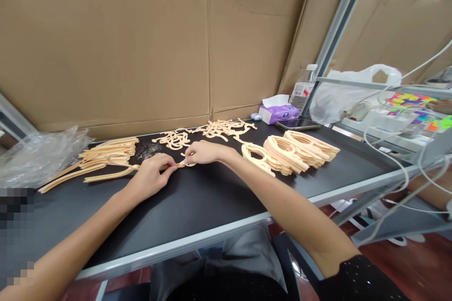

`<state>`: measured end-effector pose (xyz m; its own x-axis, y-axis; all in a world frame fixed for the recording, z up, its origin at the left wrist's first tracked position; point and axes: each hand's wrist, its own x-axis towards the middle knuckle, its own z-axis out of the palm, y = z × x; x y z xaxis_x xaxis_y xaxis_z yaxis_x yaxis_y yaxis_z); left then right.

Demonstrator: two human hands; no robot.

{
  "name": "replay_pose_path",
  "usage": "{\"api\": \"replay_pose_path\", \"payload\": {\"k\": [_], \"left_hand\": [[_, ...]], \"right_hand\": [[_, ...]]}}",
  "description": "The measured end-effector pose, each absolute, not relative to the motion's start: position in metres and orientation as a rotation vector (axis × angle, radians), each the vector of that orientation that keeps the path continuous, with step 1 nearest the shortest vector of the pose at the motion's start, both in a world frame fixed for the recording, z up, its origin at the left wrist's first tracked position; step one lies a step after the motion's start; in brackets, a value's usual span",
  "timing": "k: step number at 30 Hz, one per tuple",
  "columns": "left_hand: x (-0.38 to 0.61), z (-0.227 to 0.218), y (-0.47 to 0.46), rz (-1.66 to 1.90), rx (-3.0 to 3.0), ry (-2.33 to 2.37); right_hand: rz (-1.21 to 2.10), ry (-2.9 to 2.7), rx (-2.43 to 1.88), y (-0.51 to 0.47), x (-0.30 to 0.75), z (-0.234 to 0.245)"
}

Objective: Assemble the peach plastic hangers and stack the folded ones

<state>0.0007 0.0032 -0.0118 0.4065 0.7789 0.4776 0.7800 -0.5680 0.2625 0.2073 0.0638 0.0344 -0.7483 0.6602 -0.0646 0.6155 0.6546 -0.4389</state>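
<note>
My left hand and my right hand meet over the black table. Both pinch one thin peach-coloured plastic strip between fingertips, left hand on its left part, right hand at its right end. To the left lies a pile of long peach strips. Behind the hands lie loose curly peach scraps. Right of my right forearm are rows of stacked peach rings.
Cardboard sheets wall off the table's back. Crumpled clear plastic sits at the far left. A purple tissue pack, a water bottle, a phone and a white bag stand at the back right, with cables beyond.
</note>
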Motion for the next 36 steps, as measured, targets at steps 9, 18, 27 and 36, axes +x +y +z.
{"api": "replay_pose_path", "payload": {"k": [9, 18, 27, 36], "left_hand": [[0.004, -0.008, 0.002, -0.881, -2.636, -1.460], [0.002, -0.009, 0.004, -0.860, -2.615, -1.497], [0.000, -0.009, 0.005, -0.846, -2.602, -1.487], [-0.002, -0.009, 0.005, -0.829, -2.547, -1.582]], "right_hand": [[0.603, -2.746, -1.077, 0.069, 0.208, 0.028], [0.405, -2.765, -1.209, 0.057, 0.206, 0.035], [0.116, -2.814, -1.160, 0.041, 0.202, 0.042], [-0.069, -2.847, -1.015, 0.044, 0.199, 0.031]]}}
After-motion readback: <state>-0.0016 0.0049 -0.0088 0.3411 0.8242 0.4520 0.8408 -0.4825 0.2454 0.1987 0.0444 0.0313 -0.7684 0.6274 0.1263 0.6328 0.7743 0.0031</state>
